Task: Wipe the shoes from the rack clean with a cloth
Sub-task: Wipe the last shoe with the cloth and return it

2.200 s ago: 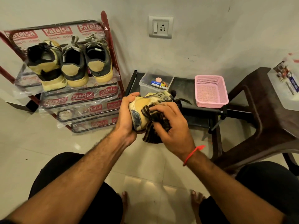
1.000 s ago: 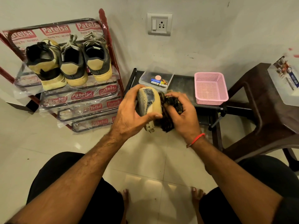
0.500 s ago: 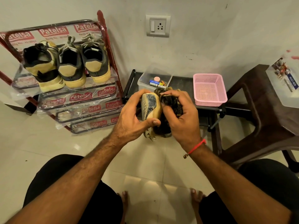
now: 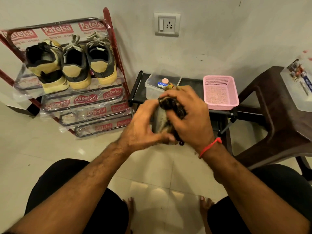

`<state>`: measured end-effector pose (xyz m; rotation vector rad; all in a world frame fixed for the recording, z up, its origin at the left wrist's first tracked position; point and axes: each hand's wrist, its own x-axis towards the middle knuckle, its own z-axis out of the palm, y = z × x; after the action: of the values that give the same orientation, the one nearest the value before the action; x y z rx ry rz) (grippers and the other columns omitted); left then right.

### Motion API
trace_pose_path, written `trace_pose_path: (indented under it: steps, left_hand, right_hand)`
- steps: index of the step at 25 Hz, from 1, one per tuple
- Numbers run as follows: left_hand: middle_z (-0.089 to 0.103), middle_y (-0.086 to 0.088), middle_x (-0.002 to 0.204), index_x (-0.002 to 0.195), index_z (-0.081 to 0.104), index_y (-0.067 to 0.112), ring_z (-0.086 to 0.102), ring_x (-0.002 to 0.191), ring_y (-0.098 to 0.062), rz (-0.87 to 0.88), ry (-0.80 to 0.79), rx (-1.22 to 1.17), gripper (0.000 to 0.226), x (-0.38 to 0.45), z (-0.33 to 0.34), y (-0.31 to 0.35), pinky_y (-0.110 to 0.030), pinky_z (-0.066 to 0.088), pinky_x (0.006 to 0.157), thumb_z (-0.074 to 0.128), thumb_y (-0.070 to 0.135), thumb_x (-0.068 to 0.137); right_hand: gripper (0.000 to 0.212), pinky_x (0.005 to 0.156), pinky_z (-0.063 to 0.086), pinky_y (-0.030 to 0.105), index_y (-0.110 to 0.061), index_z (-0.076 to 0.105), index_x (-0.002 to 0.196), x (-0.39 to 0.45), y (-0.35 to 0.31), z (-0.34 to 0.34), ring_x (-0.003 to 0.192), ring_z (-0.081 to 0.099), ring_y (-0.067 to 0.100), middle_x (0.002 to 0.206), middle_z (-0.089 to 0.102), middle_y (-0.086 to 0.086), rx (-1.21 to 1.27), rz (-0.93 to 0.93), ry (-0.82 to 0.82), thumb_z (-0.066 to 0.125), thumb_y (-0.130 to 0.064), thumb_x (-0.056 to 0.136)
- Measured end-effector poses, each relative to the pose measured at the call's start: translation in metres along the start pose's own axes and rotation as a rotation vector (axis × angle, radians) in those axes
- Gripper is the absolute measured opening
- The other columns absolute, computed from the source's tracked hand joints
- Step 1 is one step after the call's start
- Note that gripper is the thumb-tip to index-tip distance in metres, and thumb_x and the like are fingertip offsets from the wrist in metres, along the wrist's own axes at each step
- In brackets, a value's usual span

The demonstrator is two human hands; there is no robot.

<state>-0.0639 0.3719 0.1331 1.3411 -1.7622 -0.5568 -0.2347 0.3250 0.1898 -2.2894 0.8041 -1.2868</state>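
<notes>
Dim warm indoor light, glare patches on glossy floor tiles [image 4: 152, 191], motion-blurred hands, wide-angle edge bending

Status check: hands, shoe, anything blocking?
Left hand grips shoe. Right hand presses dark cloth against it. Three shoes on rack. Nothing blocking.

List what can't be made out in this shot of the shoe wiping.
- Shoe in hand, head view: mostly covered by left hand, right hand and dark cloth; motion-blurred.
- Clear box contents: partly behind the hands, labels too small.
- Item on the brown stool: cut by the right edge.
- Rack lower shelves: plastic wrap glare.
</notes>
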Motion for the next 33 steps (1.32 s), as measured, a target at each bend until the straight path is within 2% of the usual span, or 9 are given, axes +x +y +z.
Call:
trace_pose_path:
  steps: [3,11,14,17,20,25,27,31,33]
  left_hand:
    - [0.051,0.001,0.140,0.149,0.042,0.020,0.051,0.129,-0.022,0.000,-0.108,0.097,0.113,-0.006,0.013,0.003,-0.049,0.050,0.103,0.069,0.086,0.062]
    - [0.055,-0.003,0.134,0.140,0.043,0.029,0.056,0.123,-0.024,0.040,0.089,0.032,0.076,0.000,-0.005,-0.007,-0.051,0.052,0.099,0.078,0.044,0.074]
    - [0.053,0.003,0.138,0.143,0.042,0.034,0.054,0.130,-0.016,-0.008,0.046,-0.013,0.088,0.001,0.002,-0.002,-0.044,0.052,0.103,0.081,0.063,0.070]
    - [0.052,-0.004,0.138,0.143,0.046,0.018,0.054,0.129,-0.027,0.061,-0.058,0.015,0.104,-0.004,0.011,0.003,-0.049,0.052,0.103,0.078,0.076,0.063]
    - [0.053,-0.003,0.133,0.140,0.044,0.026,0.057,0.124,-0.024,0.071,-0.038,-0.021,0.098,-0.001,0.010,0.009,-0.046,0.056,0.098,0.074,0.080,0.064]
    - [0.058,0.002,0.128,0.139,0.046,0.024,0.061,0.118,-0.012,-0.038,0.128,-0.070,0.099,0.004,0.003,0.006,-0.038,0.059,0.093,0.065,0.087,0.065]
    - [0.060,0.009,0.126,0.138,0.046,0.027,0.061,0.117,-0.008,-0.105,0.199,-0.099,0.098,0.004,0.000,0.005,-0.037,0.058,0.095,0.058,0.092,0.066]
    - [0.066,0.006,0.127,0.139,0.050,0.028,0.065,0.118,-0.013,-0.358,0.374,-0.353,0.103,0.005,-0.003,0.006,-0.046,0.056,0.099,0.057,0.095,0.062]
    - [0.070,0.001,0.122,0.133,0.055,0.035,0.068,0.114,-0.018,-0.462,0.459,-0.510,0.092,0.008,-0.006,0.007,-0.050,0.057,0.098,0.062,0.093,0.061]
  right_hand:
    - [0.031,0.096,0.050,0.030,-0.009,0.071,0.108,0.007,0.010,-0.003,0.104,0.062,0.016,0.108,0.065,0.005,-0.002,0.107,0.024,0.065,-0.001,0.078]
    - [0.031,0.097,0.049,0.023,-0.005,0.069,0.111,-0.033,-0.020,0.010,0.105,0.060,0.021,0.112,0.061,0.013,-0.031,-0.078,-0.075,0.070,-0.013,0.081]
    - [0.030,0.097,0.043,0.014,-0.004,0.069,0.109,-0.010,-0.009,0.011,0.103,0.060,0.018,0.108,0.063,0.011,-0.011,0.006,0.034,0.063,-0.007,0.080]
    - [0.029,0.095,0.052,0.033,-0.013,0.070,0.108,0.005,0.025,0.006,0.100,0.065,0.015,0.107,0.068,0.005,0.081,0.298,0.082,0.062,-0.008,0.080]
    - [0.021,0.089,0.057,0.045,-0.015,0.068,0.110,-0.003,0.044,0.006,0.096,0.068,0.014,0.101,0.071,-0.001,0.242,0.562,0.025,0.065,-0.011,0.089]
    - [0.031,0.092,0.057,0.033,-0.011,0.058,0.121,0.000,0.029,-0.008,0.102,0.066,0.006,0.107,0.066,-0.009,0.422,0.555,0.306,0.064,-0.003,0.092]
    - [0.034,0.094,0.055,0.029,-0.010,0.056,0.125,0.000,0.014,-0.006,0.105,0.065,0.005,0.109,0.064,-0.014,0.440,0.471,0.226,0.064,-0.006,0.093]
    - [0.049,0.107,0.044,0.032,-0.022,0.045,0.142,-0.016,0.005,0.013,0.127,0.049,0.012,0.135,0.047,0.000,0.230,0.258,-0.225,0.054,-0.042,0.097]
    - [0.048,0.110,0.041,0.039,-0.020,0.045,0.146,-0.026,0.013,0.021,0.131,0.044,0.018,0.141,0.041,0.004,0.086,0.131,-0.256,0.051,-0.035,0.100]
